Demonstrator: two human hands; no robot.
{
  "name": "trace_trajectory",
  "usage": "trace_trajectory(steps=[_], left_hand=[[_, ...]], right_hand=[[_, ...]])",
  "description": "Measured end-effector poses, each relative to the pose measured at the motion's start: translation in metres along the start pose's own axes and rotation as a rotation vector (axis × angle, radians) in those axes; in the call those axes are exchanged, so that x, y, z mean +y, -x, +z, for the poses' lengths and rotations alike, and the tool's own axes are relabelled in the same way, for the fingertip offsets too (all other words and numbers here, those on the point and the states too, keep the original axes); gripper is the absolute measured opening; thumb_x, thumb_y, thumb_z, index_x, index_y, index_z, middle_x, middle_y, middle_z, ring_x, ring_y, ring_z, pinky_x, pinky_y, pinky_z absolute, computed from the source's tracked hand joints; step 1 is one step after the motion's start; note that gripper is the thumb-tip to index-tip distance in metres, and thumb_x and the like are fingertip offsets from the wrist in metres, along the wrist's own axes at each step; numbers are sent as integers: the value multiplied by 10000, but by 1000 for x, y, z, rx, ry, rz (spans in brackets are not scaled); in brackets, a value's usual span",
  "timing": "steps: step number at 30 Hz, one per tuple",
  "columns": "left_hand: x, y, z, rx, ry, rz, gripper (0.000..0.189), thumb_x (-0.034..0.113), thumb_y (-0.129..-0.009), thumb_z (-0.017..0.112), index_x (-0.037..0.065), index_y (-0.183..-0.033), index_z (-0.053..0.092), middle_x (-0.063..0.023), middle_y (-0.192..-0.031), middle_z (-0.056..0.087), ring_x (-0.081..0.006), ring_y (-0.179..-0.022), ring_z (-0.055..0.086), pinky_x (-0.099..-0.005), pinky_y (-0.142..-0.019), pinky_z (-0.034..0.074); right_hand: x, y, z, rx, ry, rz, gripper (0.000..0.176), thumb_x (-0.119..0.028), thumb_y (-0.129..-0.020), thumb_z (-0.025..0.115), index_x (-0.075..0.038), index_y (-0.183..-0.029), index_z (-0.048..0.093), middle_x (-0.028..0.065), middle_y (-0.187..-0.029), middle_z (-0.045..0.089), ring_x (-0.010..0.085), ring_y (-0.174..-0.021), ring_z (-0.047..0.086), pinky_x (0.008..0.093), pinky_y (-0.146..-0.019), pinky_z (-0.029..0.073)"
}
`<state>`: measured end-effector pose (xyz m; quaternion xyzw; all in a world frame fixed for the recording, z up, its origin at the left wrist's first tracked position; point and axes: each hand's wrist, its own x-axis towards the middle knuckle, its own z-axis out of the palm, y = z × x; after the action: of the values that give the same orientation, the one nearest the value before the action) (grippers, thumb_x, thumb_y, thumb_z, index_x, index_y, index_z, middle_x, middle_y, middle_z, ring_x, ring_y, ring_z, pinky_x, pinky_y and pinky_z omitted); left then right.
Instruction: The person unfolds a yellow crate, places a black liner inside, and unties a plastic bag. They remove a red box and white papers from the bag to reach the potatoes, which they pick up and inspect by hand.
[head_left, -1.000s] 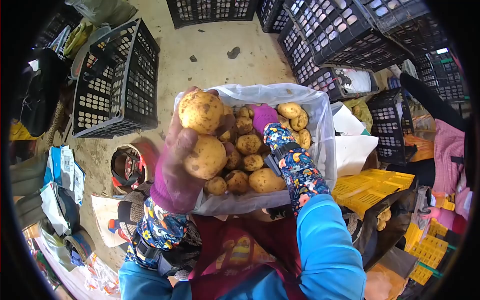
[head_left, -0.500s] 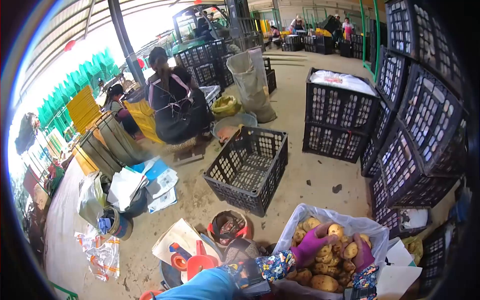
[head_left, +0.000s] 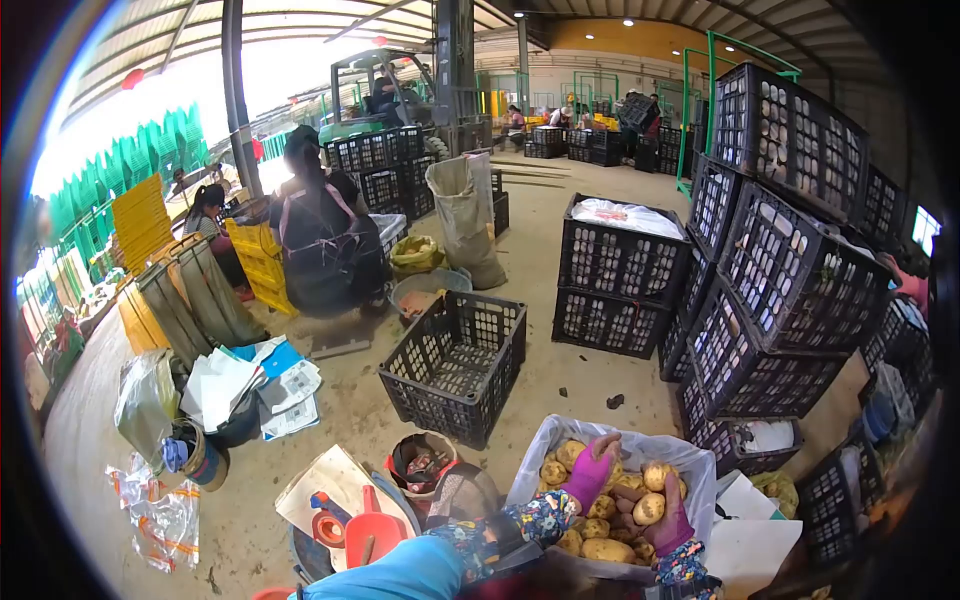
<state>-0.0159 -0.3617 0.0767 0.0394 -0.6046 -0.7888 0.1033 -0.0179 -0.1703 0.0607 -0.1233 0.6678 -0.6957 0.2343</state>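
Note:
Potatoes (head_left: pixel 606 550) fill a crate lined with a pale plastic bag (head_left: pixel 535 470) in front of me. My left hand (head_left: pixel 592 472), in a purple glove, reaches over the potatoes on the crate's far left side; the undersides of its fingers are hidden, so its grip is unclear. On the right side, my right hand (head_left: pixel 672 522), also gloved in purple, has its fingers around a potato (head_left: pixel 649 509). Another potato (head_left: pixel 656 476) lies just above that hand. Both forearms wear flowered sleeve covers (head_left: pixel 545 517).
An open black crate (head_left: pixel 450 385) stands ahead. Full black crates (head_left: pixel 620 255) are stacked to the right. Left of my arm are a red scoop (head_left: pixel 372 525) and a bucket (head_left: pixel 420 465). Papers (head_left: pixel 290 390) lie farther left. A person (head_left: pixel 320 235) crouches beyond, near a sack (head_left: pixel 460 220).
The view has shifted, with the surroundings moving leftward. My left hand has moved away from my right, toward the crate's far edge. A potato now shows against my right hand's fingers.

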Motion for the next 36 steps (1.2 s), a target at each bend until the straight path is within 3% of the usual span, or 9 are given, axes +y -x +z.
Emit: trace_trajectory(steps=[2,7,12,14,17,23,29,33,36], left_hand=[[-70,-4,18,-76,-563,363,479,302,-969,586,-11,-1323,507,-186,-1286,576,-264,-1237,532,-383,-1019,427],[-31,16,37,-278,-557,175,674,380,-959,584,-16,-1453,354,-211,-1445,449,-292,-1354,430,-387,-1122,327],[2,4,7,-339,-1065,963,398,68,-990,445,24,-1385,445,-176,-1316,536,-314,-1250,509,-375,-1054,413],[49,30,24,-338,-93,-119,447,297,-1007,493,59,-1384,474,-112,-1313,570,-281,-1197,556,-406,-1012,440],[19,27,23,-371,-109,-208,627,468,-939,568,99,-1425,428,-95,-1363,532,-232,-1224,531,-417,-970,429],[-50,-17,4,-384,-128,-443,528,391,-950,557,129,-1393,439,-80,-1288,520,-195,-1096,521,-356,-938,406],[-50,-39,2,-601,-218,-480,541,334,-1013,395,161,-1503,248,-87,-1503,285,-261,-1350,301,-408,-1123,257],[-56,-55,-18,-573,-272,-509,560,321,-1040,308,188,-1559,144,-98,-1608,173,-310,-1468,204,-452,-1201,205],[-51,-60,-37,-388,-333,-578,577,369,-1030,287,224,-1563,120,-124,-1597,189,-360,-1439,246,-506,-1160,274]], right_hand=[[-6,5,12,27,-209,29,521,-525,-879,562,-155,-1246,564,79,-1195,609,221,-1044,614,392,-832,525],[-19,21,26,97,-715,19,562,-668,-892,484,-252,-1265,547,30,-1204,603,215,-1040,618,413,-791,546],[-90,106,9,163,-845,-283,596,-578,-960,470,-128,-1350,436,126,-1178,609,276,-915,677,373,-699,589],[-126,187,3,334,-718,-534,604,-586,-959,476,-140,-1364,431,108,-1174,611,265,-927,678,353,-675,587],[-147,329,-6,804,-448,-631,662,-581,-949,499,-104,-1403,429,119,-1194,618,261,-904,686,365,-694,596],[-180,535,48,1761,71,-872,646,-548,-943,534,-40,-1336,462,150,-1124,641,244,-877,685,336,-677,589],[-243,666,7,2131,761,-1237,497,-274,-891,683,15,-1259,516,151,-1114,620,213,-897,673,311,-758,554],[-307,764,-102,2478,1367,-1077,626,-290,-807,786,-18,-1315,540,166,-1225,566,208,-1052,612,314,-876,519],[-309,829,-189,2676,1142,-511,621,-357,-835,746,-89,-1354,535,179,-1266,545,221,-1073,602,334,-899,507]])
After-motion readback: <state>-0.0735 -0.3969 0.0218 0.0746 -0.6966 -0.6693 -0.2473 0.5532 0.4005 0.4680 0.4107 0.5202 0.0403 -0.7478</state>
